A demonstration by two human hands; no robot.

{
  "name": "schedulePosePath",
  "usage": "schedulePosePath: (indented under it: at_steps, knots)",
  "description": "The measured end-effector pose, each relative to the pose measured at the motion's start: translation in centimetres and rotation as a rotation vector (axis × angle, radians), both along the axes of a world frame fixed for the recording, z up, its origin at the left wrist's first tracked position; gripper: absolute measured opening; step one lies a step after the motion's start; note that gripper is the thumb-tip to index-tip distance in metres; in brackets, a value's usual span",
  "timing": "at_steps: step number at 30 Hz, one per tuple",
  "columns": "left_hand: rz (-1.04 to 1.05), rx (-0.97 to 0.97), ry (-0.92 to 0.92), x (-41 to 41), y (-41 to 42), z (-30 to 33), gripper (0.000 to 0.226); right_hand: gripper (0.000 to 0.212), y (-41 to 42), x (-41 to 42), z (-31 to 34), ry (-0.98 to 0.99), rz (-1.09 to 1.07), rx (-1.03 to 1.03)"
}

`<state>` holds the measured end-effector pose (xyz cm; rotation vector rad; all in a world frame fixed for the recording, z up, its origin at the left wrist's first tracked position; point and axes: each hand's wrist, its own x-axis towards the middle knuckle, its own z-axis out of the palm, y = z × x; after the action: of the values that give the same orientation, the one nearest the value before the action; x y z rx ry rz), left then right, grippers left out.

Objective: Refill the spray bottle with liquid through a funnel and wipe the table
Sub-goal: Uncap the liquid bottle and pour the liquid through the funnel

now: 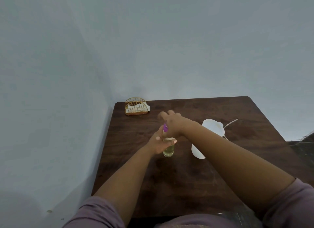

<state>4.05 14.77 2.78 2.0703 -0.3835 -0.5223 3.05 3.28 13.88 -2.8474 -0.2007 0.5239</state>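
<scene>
A clear spray bottle (169, 150) with yellowish liquid stands upright near the middle of the dark wooden table (212, 176). My left hand (158, 142) grips the bottle around its upper body. My right hand (171, 124) is over the bottle's top, closed on the purple spray head (165, 127); its fingers look blurred. A white funnel (213, 126) lies on the table to the right, partly hidden behind my right forearm. Another white piece (197, 151) shows just below that forearm.
A gold wire napkin holder (136, 107) with white napkins stands at the table's far left corner, close to the wall. A thin clear tube (231, 122) lies beyond the funnel. The table's left edge runs along the pale wall.
</scene>
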Motion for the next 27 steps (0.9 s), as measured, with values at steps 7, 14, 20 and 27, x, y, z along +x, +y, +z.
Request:
schedulePosePath:
  at_steps: [7, 14, 20, 27]
  knots:
    - [0.017, -0.005, 0.013, 0.3, -0.1, -0.2, 0.072, 0.036, 0.2, 0.0, 0.1, -0.002, 0.054, -0.144]
    - [0.030, -0.034, 0.029, 0.3, 0.0, -0.7, 0.072, 0.053, 0.1, 0.1, 0.6, -0.067, 0.034, 0.073]
    - [0.020, -0.044, 0.033, 0.5, -0.1, -0.9, 0.067, 0.035, 0.5, -0.1, -0.1, -0.054, -0.015, -0.063]
    - [0.017, -0.061, 0.015, 0.5, -0.1, -0.7, 0.073, 0.058, 0.3, -0.3, 0.4, -0.100, 0.046, -0.046]
